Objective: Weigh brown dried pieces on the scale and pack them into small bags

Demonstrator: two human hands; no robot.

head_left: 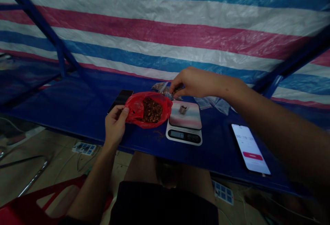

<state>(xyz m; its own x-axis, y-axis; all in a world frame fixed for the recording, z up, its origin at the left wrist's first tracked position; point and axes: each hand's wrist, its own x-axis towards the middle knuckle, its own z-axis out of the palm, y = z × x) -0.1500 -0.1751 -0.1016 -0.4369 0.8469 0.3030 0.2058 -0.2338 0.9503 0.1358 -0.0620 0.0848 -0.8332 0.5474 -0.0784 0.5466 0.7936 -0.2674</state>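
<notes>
Red plastic bag [136,110], thin and crinkled, filled with brown pieces [152,110]; set near the bench [85,108] front edge and clamped at its left rim by the left grip [115,123]. Right grip [192,81]: fingertips pinched together over a clear packet [162,87] behind the bag; what is pinched cannot be told. White scale [184,128] just beside the bag, display unreadable. Lit phone [250,148], digits blurred.

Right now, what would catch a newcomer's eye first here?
The red bag of brown pieces stands out at centre, its edge pinched by the left hand. Beside it, a white scale carries one small piece, and the right hand reaches to clear packets behind it.
</notes>
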